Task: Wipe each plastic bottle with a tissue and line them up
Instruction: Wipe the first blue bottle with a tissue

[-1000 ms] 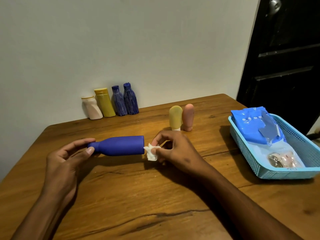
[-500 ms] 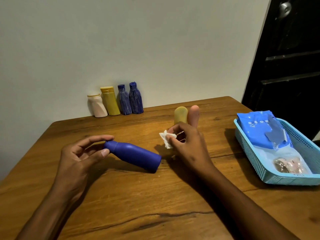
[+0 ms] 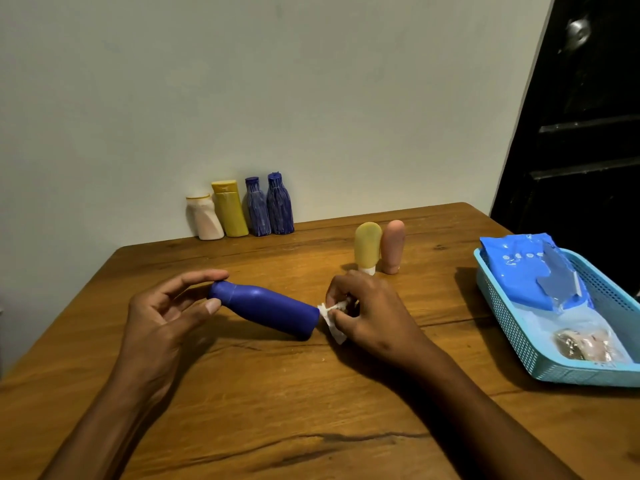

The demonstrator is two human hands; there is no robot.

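Note:
A plain blue bottle point(image 3: 266, 310) lies slanted just above the wooden table point(image 3: 311, 410), cap end to the left. My left hand point(image 3: 166, 317) pinches its cap between thumb and fingers. My right hand point(image 3: 363, 313) grips a crumpled white tissue point(image 3: 330, 318) against the bottle's base. Against the wall stand several bottles in a row: a white one point(image 3: 205, 218), a yellow one point(image 3: 229, 209) and two blue streaked ones point(image 3: 258, 207) point(image 3: 280, 205). A yellow tube point(image 3: 367, 247) and a pink tube point(image 3: 392, 245) stand upright behind my right hand.
A light blue plastic basket point(image 3: 512, 327) sits at the table's right edge, holding a blue tissue pack point(image 3: 526, 268) and a clear wrapped packet point(image 3: 585, 344). A dark door point(image 3: 581, 133) is behind it.
My right hand has brought the tissue back down from beside the bottle and put it against the bottle's base. The bottle stays slanted in my left hand.

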